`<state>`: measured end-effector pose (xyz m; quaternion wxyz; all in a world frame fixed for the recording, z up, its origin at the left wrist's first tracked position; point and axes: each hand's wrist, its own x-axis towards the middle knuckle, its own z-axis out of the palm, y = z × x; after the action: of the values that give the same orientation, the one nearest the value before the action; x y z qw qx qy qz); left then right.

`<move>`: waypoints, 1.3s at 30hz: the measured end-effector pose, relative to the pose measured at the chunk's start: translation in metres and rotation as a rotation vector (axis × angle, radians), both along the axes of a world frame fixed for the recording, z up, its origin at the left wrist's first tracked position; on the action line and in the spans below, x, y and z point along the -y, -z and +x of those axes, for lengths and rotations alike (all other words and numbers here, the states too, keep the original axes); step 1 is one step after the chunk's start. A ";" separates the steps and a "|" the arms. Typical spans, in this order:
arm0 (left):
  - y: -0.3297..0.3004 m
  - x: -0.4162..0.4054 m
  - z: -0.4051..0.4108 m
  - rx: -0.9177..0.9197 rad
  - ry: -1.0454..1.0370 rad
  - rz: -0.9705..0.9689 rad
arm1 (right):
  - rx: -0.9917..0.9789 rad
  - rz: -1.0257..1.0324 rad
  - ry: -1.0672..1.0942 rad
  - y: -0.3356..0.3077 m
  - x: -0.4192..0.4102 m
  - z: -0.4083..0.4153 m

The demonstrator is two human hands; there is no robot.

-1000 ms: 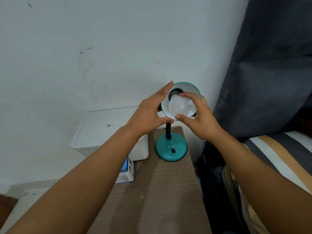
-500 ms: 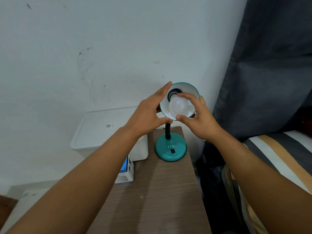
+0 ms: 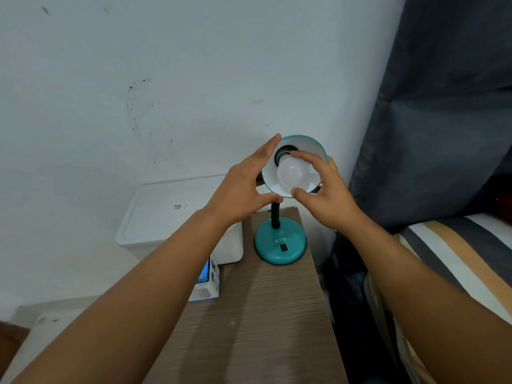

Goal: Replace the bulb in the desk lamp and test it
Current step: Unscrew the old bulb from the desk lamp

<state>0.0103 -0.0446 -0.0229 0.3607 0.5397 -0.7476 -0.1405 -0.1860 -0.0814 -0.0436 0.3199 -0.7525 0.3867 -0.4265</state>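
White box (image 3: 166,214): It sits far left, by the wall, just beside the surface. Its lid is on.

Small box (image 3: 206,284): It is blue and white. It stands at the left edge of the surface (image 3: 263,328), partly hidden under the left arm.

Left hand (image 3: 241,195): It cups the left side of the lamp shade (image 3: 310,146). The fingers are spread and straight, and the longest one reaches up to the top rim. The thumb presses under the bottom rim. It looks like this hand keeps the shade from wobbling.

Lamp (image 3: 280,245): It is teal, with a round base on the far end of the surface and a thin black neck. A little black switch sits on the base, at the front. The shade tips up and faces the person.

Bulb (image 3: 291,174): It is round, white and not lit. It sits inside the shade. Its long way runs from the dark socket (image 3: 284,153) at the back out toward the person, so the round end points at the hands.

Right hand (image 3: 324,195): It is the one on the bulb. One finger curls over the top and the thumb touches the bottom, pinching the bulb between them.

Next move: I think the right hand needs to twist the bulb around that long way. I cannot tell if the bulb is tight yet.

Bed (image 3: 457,250): It has stripes and lies far right, under a dark curtain (image 3: 443,106).
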 end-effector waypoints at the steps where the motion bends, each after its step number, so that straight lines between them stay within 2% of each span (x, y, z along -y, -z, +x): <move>1: 0.000 0.000 0.000 -0.002 0.002 0.000 | 0.009 0.009 -0.008 0.000 0.000 0.000; 9: -0.001 0.001 -0.001 0.002 -0.001 0.010 | -0.008 0.000 0.062 0.001 0.002 0.001; 16: -0.001 0.001 0.000 0.012 -0.004 0.007 | -0.002 0.014 0.002 -0.002 0.001 0.000; 22: -0.001 0.002 -0.002 -0.012 0.000 0.018 | -0.013 0.003 0.132 0.000 0.002 0.004; 29: 0.001 0.002 -0.001 -0.001 0.001 0.010 | 0.007 0.004 0.035 -0.002 -0.001 0.000; 35: 0.000 0.002 -0.003 -0.031 0.002 0.011 | -0.034 0.022 0.155 -0.001 0.000 0.003; 39: 0.001 0.002 -0.003 -0.025 0.001 0.013 | -0.006 0.026 0.090 -0.001 -0.001 0.002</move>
<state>0.0077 -0.0464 -0.0237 0.3665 0.5396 -0.7425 -0.1522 -0.1844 -0.0807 -0.0422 0.3091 -0.7314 0.4265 -0.4332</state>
